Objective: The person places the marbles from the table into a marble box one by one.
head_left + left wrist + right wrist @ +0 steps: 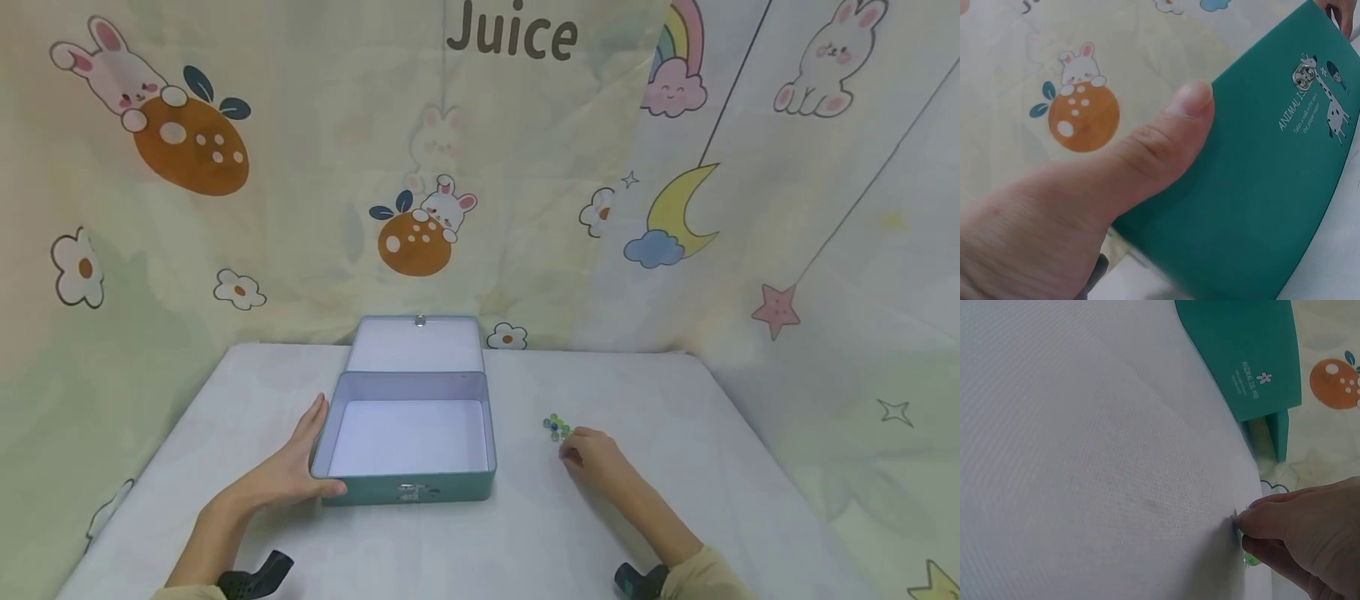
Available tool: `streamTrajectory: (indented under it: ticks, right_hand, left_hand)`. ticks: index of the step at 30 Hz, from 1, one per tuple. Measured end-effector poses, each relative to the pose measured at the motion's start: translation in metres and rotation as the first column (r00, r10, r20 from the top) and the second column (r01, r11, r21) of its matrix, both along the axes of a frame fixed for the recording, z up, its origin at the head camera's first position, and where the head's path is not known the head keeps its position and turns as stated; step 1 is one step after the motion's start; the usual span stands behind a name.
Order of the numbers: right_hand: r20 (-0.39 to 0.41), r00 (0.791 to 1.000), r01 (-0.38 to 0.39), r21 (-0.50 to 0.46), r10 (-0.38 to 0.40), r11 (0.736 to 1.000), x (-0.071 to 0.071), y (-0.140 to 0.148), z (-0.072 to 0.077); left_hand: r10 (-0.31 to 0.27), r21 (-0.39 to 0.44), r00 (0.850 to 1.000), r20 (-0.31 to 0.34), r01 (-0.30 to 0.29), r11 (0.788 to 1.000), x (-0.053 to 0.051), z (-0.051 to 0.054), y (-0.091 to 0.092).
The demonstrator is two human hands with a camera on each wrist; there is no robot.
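A green tin box (pixel 408 490) stands on the table with its hinged lid (pixel 416 346) raised at the back; its pale inside holds nothing. My left hand (pixel 288 467) rests against the box's near left corner, fingers straight along the left side. The thumb (pixel 1179 119) lies extended on the printed front wall. To the right of the box, a small cluster of green and blue glass marbles (pixel 555 423) lies on the table. My right hand (pixel 600 462) is at the cluster's near right edge, thumb and fingertips pinching a marble (pixel 1235 515), mostly hidden by the fingers.
A white cloth covers the table (pixel 420 550). Behind it hangs a printed backdrop (pixel 315 208) with rabbits, oranges and flowers, close to the raised lid. Black wrist mounts (pixel 255 577) sit on both forearms, near the table's front.
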State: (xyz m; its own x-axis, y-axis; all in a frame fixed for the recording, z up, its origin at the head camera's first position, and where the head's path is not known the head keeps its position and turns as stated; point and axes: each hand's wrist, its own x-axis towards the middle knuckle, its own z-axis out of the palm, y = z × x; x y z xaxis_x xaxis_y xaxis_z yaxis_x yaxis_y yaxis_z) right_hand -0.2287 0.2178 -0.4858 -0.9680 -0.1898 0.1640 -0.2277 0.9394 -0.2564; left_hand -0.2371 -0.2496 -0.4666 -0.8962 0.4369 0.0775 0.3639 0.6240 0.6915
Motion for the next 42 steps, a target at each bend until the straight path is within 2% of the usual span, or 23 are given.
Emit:
streamTrajectory:
  ticks: [12, 20, 29, 37, 42]
  right_hand:
    - [0.048, 0.997, -0.057, -0.001, 0.057, 0.998, -0.004, -0.009, -0.004]
    - [0.014, 0.994, -0.105, 0.006, 0.105, 0.994, -0.006, -0.013, 0.0]
    - [0.037, 0.993, -0.117, 0.016, 0.116, 0.993, -0.013, -0.022, 0.003]
    - [0.032, 0.995, -0.093, 0.039, 0.092, 0.995, -0.02, -0.025, 0.003]
    - [0.036, 0.993, -0.111, 0.038, 0.11, 0.993, -0.023, -0.028, 0.003]
  left_hand:
    - [0.008, -0.013, 1.0, -0.005, -0.008, 1.0, 0.005, -0.001, 0.0]
    - [0.031, -0.032, 0.999, 0.017, -0.031, 0.999, 0.004, 0.003, 0.004]
    - [0.058, -0.051, 0.998, 0.016, -0.057, 0.997, 0.004, 0.003, 0.0]
    - [0.043, -0.032, 0.999, 0.008, -0.042, 0.999, 0.003, 0.003, 0.002]
    - [0.032, -0.021, 0.999, 0.012, -0.032, 0.999, 0.003, 0.002, 0.003]
